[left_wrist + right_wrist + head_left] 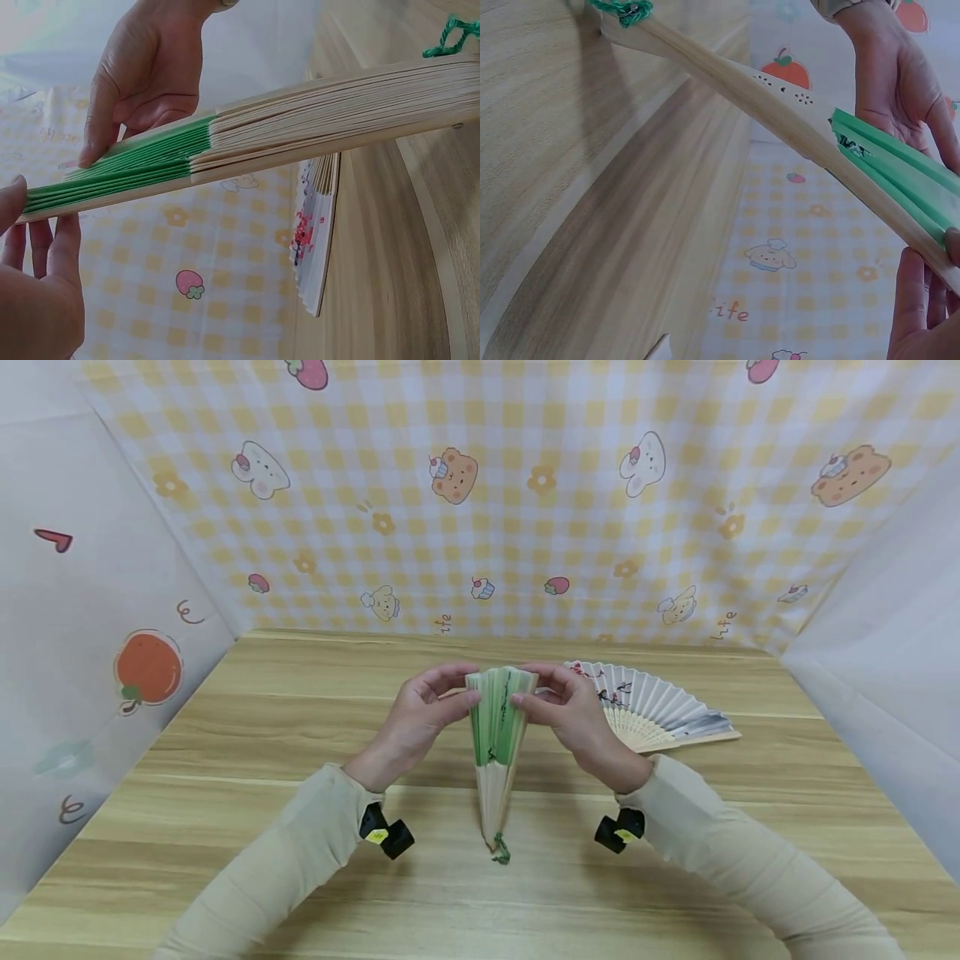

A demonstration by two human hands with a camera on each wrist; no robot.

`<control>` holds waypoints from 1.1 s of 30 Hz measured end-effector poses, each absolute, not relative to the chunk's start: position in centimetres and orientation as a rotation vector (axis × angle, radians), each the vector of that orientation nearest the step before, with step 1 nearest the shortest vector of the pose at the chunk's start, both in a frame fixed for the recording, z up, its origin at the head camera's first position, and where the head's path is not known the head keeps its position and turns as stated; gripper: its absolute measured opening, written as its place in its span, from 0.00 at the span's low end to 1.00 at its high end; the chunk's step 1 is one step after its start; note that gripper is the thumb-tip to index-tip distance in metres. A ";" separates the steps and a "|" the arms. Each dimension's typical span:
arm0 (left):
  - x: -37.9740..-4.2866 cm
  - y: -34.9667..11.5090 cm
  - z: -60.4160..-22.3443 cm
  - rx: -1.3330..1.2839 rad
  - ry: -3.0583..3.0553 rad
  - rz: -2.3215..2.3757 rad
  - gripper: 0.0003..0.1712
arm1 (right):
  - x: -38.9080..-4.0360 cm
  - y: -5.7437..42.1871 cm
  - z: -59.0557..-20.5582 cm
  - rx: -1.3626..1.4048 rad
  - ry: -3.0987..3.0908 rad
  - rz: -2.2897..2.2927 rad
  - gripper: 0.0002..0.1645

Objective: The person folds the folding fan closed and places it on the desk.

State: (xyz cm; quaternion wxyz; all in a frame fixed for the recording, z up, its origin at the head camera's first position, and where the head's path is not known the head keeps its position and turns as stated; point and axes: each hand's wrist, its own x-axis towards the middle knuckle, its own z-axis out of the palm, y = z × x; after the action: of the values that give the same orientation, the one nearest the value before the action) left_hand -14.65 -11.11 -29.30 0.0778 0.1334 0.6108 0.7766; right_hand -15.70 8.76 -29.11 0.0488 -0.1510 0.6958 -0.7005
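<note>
A green folding fan [495, 718] with pale wooden ribs stands partly spread between both hands in the head view, its narrow pivot end toward the person. From that end hangs a green cord [502, 850]. My left hand [427, 714] pinches the fan's upper left edge between thumb and fingers. On the opposite edge, my right hand [568, 714] grips the outer rib the same way. The left wrist view shows the green pleats [142, 161] bunched close together. Small cut-out holes pattern the ribs [784, 90] in the right wrist view.
A second folding fan [660, 706], white with red blossoms, lies spread on the wooden table [247, 760] behind the right hand. A yellow checked cloth [495, 527] hangs along the table's back edge. White sheets [75, 610] hang on both sides.
</note>
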 end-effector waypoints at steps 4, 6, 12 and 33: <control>-14.7 -11.0 -29.2 0.397 1.820 2.336 0.20 | -15.7 8.9 -29.0 -0.476 2.123 -2.126 0.23; -14.7 -11.0 -29.1 0.389 1.815 2.344 0.19 | -15.6 8.9 -29.0 -0.482 2.124 -2.125 0.23; -14.8 -11.0 -29.2 0.387 1.798 2.355 0.20 | -15.5 8.9 -29.0 -0.506 2.095 -2.148 0.22; -14.7 -10.5 -29.5 0.488 1.773 2.332 0.17 | -15.1 8.8 -29.0 -0.629 2.046 -2.130 0.22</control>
State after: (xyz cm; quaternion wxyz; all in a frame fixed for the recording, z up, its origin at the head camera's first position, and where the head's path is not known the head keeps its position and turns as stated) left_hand -14.72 -10.52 -29.46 0.0856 0.1639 0.5949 0.7823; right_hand -15.06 8.78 -29.01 0.0611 -0.2078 0.6763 -0.7041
